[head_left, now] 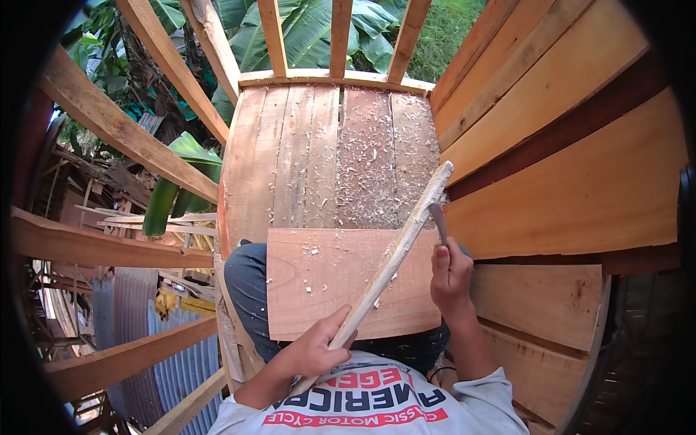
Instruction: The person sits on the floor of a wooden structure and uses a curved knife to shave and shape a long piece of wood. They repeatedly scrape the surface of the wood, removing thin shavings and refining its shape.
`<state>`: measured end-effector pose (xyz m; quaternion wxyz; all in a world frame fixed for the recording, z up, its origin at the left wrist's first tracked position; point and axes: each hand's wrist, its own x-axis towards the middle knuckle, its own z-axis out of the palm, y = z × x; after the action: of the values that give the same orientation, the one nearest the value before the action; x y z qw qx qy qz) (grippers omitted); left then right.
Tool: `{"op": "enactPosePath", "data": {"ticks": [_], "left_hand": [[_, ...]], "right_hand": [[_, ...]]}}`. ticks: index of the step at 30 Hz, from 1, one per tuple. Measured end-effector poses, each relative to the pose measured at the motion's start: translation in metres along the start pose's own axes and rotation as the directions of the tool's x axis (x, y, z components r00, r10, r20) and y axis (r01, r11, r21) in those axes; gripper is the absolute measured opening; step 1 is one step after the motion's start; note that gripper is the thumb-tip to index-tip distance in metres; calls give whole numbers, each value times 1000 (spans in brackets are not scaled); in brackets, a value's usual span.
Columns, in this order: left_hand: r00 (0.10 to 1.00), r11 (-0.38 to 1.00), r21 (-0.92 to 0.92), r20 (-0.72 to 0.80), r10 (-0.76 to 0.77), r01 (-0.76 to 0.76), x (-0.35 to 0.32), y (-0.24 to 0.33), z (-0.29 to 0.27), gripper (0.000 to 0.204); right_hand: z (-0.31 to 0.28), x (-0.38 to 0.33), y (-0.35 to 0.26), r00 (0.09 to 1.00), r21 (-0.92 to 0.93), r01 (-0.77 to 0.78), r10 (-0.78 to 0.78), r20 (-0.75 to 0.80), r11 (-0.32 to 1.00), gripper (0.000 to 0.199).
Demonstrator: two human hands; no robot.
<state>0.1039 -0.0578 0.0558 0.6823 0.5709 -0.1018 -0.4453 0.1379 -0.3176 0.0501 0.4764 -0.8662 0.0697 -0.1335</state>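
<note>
A long pale wooden stick [395,254] slants across me, its near end against my shirt and its far end up to the right. My left hand [317,346] is closed around its lower part. In my right hand [451,272] is a knife [438,221], gripped by the handle, its dark blade against the right side of the stick near the far end. Beneath the stick a reddish wooden board [326,283] lies across my lap, with a few pale chips on it. Some of the knife's handle is hidden by my fingers.
Wood shavings [373,152] are scattered over the plank floor [250,159] ahead. Wooden railing slats [119,250] run along the left and far sides. A plank wall [558,181] stands close on my right. Corrugated metal sheets [185,355] and banana leaves [304,36] show beyond the railing.
</note>
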Motion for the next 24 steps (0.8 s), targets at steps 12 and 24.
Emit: {"op": "enactPosePath", "data": {"ticks": [12,24], "left_hand": [[994,993,50,39,103,-105,12,-10,0,30],[914,893,-260,-276,296,-368,20,7,6,31]], "right_hand": [[4,-19,0,926,-115,369,-355,130,922,35],[33,-67,5,994,516,-69,16,107,854,42]]}}
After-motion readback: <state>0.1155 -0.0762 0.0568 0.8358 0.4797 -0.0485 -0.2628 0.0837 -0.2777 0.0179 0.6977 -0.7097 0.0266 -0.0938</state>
